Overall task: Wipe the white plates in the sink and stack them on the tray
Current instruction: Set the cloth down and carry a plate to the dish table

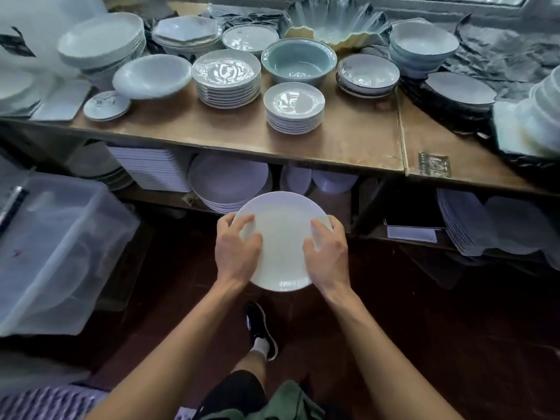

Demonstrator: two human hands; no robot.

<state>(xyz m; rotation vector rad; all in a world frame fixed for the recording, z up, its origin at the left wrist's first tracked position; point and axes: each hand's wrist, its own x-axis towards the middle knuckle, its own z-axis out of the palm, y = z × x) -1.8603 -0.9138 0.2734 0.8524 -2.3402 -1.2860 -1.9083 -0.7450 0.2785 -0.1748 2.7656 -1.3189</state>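
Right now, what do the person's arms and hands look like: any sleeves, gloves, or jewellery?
Both arms are bare up to the frame edge, with no sleeves in view. The left hand and right hand wear no gloves, and no rings, watch or bands show on the wrists. Lower down, dark shorts, a white sock and a black shoe are visible.

a plate [283, 237] sits between the left hand [238, 248] and right hand [327, 250], in front of the surface [348, 140]. stacked plates [293, 109] lie on the surface; a bin [60, 247] stands left.
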